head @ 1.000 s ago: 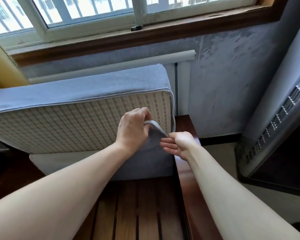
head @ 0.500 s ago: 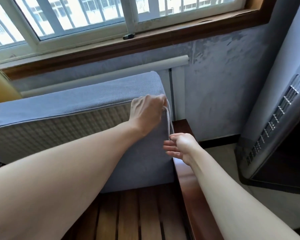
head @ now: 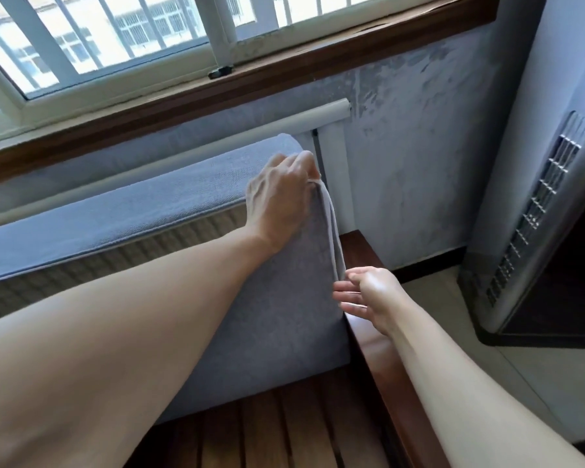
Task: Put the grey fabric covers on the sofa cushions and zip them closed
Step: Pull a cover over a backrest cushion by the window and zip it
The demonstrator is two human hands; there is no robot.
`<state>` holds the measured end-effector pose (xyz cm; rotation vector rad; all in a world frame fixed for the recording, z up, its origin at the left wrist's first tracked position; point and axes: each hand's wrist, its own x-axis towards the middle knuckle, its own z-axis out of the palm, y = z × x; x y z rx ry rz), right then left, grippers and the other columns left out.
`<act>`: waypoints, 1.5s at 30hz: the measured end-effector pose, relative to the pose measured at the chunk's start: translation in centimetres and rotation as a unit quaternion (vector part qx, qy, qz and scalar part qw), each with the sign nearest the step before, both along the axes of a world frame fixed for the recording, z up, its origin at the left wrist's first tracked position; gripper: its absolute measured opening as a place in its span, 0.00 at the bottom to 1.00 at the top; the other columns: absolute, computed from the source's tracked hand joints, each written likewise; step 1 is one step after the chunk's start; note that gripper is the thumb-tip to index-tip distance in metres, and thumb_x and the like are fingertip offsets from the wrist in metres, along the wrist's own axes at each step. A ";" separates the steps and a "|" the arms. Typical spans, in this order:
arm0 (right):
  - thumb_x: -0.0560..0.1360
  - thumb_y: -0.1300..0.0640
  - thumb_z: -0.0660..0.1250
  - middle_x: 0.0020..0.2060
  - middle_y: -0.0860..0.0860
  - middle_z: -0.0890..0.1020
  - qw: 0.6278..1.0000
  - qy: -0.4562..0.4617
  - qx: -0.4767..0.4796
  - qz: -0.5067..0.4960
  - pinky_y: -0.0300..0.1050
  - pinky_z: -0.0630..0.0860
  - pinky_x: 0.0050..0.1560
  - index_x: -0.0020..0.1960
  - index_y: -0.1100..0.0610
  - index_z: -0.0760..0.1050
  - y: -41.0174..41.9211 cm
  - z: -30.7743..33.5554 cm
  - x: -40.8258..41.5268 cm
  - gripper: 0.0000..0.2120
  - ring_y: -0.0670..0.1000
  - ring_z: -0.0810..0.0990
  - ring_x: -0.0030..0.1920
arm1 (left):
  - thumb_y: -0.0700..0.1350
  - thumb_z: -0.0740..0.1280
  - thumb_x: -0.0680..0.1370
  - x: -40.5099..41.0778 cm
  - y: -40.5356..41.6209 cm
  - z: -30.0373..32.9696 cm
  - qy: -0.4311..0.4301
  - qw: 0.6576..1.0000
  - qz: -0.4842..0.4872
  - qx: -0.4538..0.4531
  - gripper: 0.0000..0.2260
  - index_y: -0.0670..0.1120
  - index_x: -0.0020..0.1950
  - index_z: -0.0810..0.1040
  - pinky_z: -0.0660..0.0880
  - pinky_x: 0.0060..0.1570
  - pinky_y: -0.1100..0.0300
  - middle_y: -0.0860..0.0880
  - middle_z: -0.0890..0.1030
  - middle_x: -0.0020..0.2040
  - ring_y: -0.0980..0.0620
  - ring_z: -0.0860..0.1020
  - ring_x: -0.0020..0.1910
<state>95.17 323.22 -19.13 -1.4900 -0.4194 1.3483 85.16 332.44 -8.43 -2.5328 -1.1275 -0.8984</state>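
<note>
Head view: sofa cushion [head: 81, 265] stands on edge on the slatted wooden seat [head: 284, 423], below the window sill [head: 284, 72]. Left hand [head: 281, 201] grips the grey cover [head: 277, 315] at the cushion's upper right corner, fingers curled over the edge. Checked inner fabric shows uncovered along the front face. Right hand [head: 368, 298] sits beside the lower right edge, fingers straight and together, over the wooden armrest [head: 368, 349]; open floor [head: 537, 383] lies right

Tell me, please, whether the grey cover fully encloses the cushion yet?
Not yet. The grey cover wraps the right end, but the cushion's checked side is bare. The left hand grips the flap's corner.
</note>
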 end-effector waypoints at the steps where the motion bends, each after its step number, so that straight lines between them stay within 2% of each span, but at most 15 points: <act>1: 0.80 0.67 0.50 0.51 0.68 0.79 1.000 0.005 0.001 -0.006 0.41 0.68 0.33 0.65 0.70 0.67 0.1 -0.4 -0.1 0.16 0.57 0.81 0.45 | 0.39 0.63 0.77 0.0 0.1 -0.2 -0.003 1.000 -0.002 0.010 0.04 0.47 0.49 0.75 0.63 0.40 0.57 0.50 0.81 0.47 0.47 0.74 0.52; 2: 0.81 0.67 0.50 0.52 0.68 0.79 1.000 0.013 0.002 -0.015 0.41 0.67 0.33 0.65 0.68 0.68 0.2 -0.8 0.0 0.16 0.56 0.82 0.49 | 0.40 0.63 0.77 0.0 0.2 -0.3 -0.010 1.000 -0.003 0.018 0.03 0.46 0.48 0.75 0.63 0.41 0.57 0.50 0.81 0.47 0.47 0.75 0.51; 4: 0.81 0.67 0.49 0.58 0.71 0.76 0.999 0.018 -0.008 -0.039 0.42 0.67 0.33 0.63 0.69 0.67 0.6 -2.2 0.0 0.15 0.65 0.77 0.60 | 0.41 0.63 0.77 -0.1 0.4 -0.8 -0.032 0.999 -0.011 0.026 0.03 0.45 0.48 0.75 0.62 0.41 0.57 0.49 0.81 0.46 0.46 0.75 0.50; 6: 0.80 0.68 0.49 0.58 0.69 0.76 0.998 0.016 -0.026 -0.060 0.50 0.76 0.43 0.62 0.68 0.68 1.1 -3.7 0.0 0.15 0.68 0.73 0.63 | 0.42 0.64 0.76 0.0 0.6 -1.3 -0.056 0.998 -0.012 0.030 0.03 0.45 0.48 0.75 0.60 0.41 0.59 0.49 0.81 0.46 0.46 0.75 0.49; 7: 0.80 0.68 0.49 0.59 0.69 0.75 0.997 0.020 -0.030 -0.072 0.56 0.77 0.50 0.61 0.68 0.69 1.5 -4.7 -0.2 0.15 0.68 0.74 0.61 | 0.43 0.64 0.76 0.0 0.7 -1.6 -0.067 0.997 -0.011 0.032 0.03 0.45 0.48 0.76 0.59 0.42 0.60 0.50 0.81 0.46 0.47 0.75 0.48; 8: 0.80 0.68 0.49 0.59 0.68 0.76 0.996 0.020 -0.036 -0.083 0.56 0.77 0.51 0.59 0.66 0.71 1.8 -5.5 -0.4 0.14 0.67 0.78 0.57 | 0.43 0.65 0.76 0.1 0.8 -1.8 -0.078 0.996 -0.009 0.035 0.03 0.45 0.48 0.76 0.58 0.42 0.62 0.50 0.81 0.46 0.48 0.75 0.48; 10: 0.80 0.67 0.49 0.53 0.64 0.78 0.994 0.010 -0.044 -0.096 0.47 0.76 0.39 0.52 0.62 0.71 2.5 -7.1 -0.6 0.12 0.59 0.80 0.44 | 0.44 0.65 0.76 0.2 1.0 -2.0 -0.095 0.994 -0.008 0.045 0.04 0.45 0.48 0.76 0.57 0.41 0.63 0.51 0.81 0.46 0.48 0.75 0.48; 13: 0.79 0.68 0.50 0.46 0.60 0.77 0.993 0.012 -0.038 -0.111 0.43 0.72 0.33 0.43 0.58 0.70 3.6 -9.2 -1.1 0.13 0.53 0.76 0.34 | 0.44 0.65 0.76 0.3 1.3 -2.2 -0.102 0.993 -0.013 0.058 0.04 0.44 0.48 0.75 0.58 0.41 0.62 0.51 0.80 0.45 0.48 0.75 0.48; 20: 0.77 0.69 0.54 0.47 0.57 0.77 0.994 0.001 0.008 -0.112 0.41 0.73 0.31 0.57 0.56 0.71 5.9 -12.4 -1.4 0.15 0.53 0.77 0.33 | 0.44 0.64 0.76 0.5 1.8 -2.5 -0.107 0.991 -0.014 0.082 0.04 0.45 0.49 0.75 0.58 0.41 0.62 0.51 0.80 0.47 0.48 0.75 0.49; 23: 0.77 0.67 0.60 0.44 0.56 0.79 0.994 -0.010 0.010 -0.106 0.45 0.77 0.37 0.53 0.53 0.73 7.0 -13.0 -1.6 0.11 0.54 0.79 0.34 | 0.45 0.64 0.76 0.4 1.8 -2.5 -0.107 0.991 -0.015 0.085 0.04 0.45 0.49 0.75 0.57 0.41 0.62 0.51 0.80 0.47 0.49 0.75 0.49; 28: 0.74 0.62 0.65 0.34 0.53 0.81 0.984 -0.093 -0.032 -0.147 0.54 0.79 0.51 0.37 0.52 0.72 8.0 -13.4 -2.1 0.08 0.57 0.83 0.43 | 0.45 0.63 0.76 0.4 2.1 -2.4 -0.103 0.991 -0.018 0.081 0.04 0.46 0.49 0.74 0.57 0.41 0.62 0.52 0.80 0.47 0.50 0.75 0.49; 31: 0.73 0.58 0.65 0.36 0.54 0.81 0.983 -0.113 -0.024 -0.144 0.54 0.79 0.49 0.34 0.52 0.73 8.0 -13.9 -2.3 0.09 0.59 0.82 0.44 | 0.44 0.64 0.76 0.4 2.2 -2.4 -0.097 0.992 -0.020 0.078 0.04 0.46 0.49 0.74 0.59 0.42 0.61 0.52 0.79 0.47 0.49 0.75 0.49; 34: 0.73 0.58 0.65 0.32 0.53 0.79 0.981 -0.124 -0.007 -0.146 0.49 0.74 0.41 0.32 0.53 0.74 7.7 -14.0 -2.2 0.10 0.57 0.77 0.37 | 0.44 0.64 0.76 0.4 2.3 -2.4 -0.100 0.992 -0.025 0.078 0.04 0.45 0.48 0.75 0.59 0.42 0.60 0.51 0.80 0.46 0.49 0.76 0.48; 40: 0.69 0.66 0.59 0.25 0.52 0.72 0.984 -0.039 0.014 -0.174 0.45 0.66 0.34 0.28 0.55 0.73 7.5 -13.3 -1.9 0.13 0.53 0.70 0.27 | 0.44 0.64 0.76 0.4 2.1 -2.3 -0.095 0.993 -0.025 0.068 0.04 0.45 0.49 0.74 0.59 0.42 0.61 0.50 0.80 0.47 0.48 0.76 0.49; 45: 0.69 0.65 0.58 0.19 0.48 0.70 0.980 -0.065 0.051 -0.182 0.48 0.68 0.38 0.25 0.54 0.72 7.9 -10.7 -2.0 0.16 0.54 0.69 0.29 | 0.44 0.64 0.76 0.3 2.1 -2.1 -0.095 0.993 -0.033 0.056 0.04 0.45 0.48 0.74 0.60 0.42 0.61 0.50 0.80 0.46 0.48 0.76 0.48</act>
